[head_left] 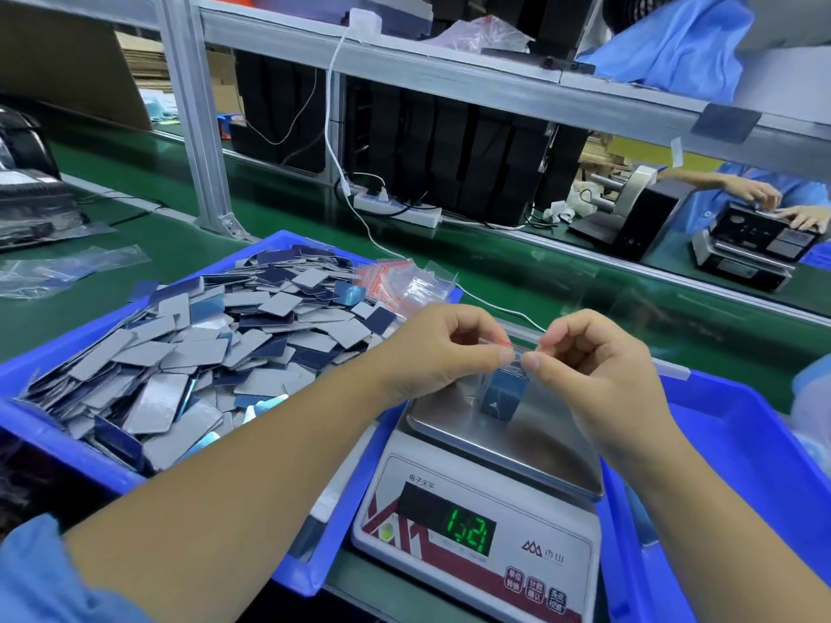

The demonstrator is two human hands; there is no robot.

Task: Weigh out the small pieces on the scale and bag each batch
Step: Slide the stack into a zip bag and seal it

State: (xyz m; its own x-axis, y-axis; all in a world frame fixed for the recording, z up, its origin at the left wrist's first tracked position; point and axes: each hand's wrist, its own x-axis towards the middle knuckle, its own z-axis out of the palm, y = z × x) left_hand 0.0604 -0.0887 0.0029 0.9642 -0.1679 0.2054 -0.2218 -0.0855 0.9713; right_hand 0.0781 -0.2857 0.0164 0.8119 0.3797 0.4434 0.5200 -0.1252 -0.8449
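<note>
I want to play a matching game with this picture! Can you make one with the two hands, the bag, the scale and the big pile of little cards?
Things:
1. small clear bag
2. scale
3. pile of small pieces
4. spare empty bags

Places or states:
A. heaped in the left blue tray
B. lying at the tray's far corner
C. pinched at its top by the left hand and right hand
D. showing green digits

Pairs: 1-C, 2-D, 3-A, 4-B
</note>
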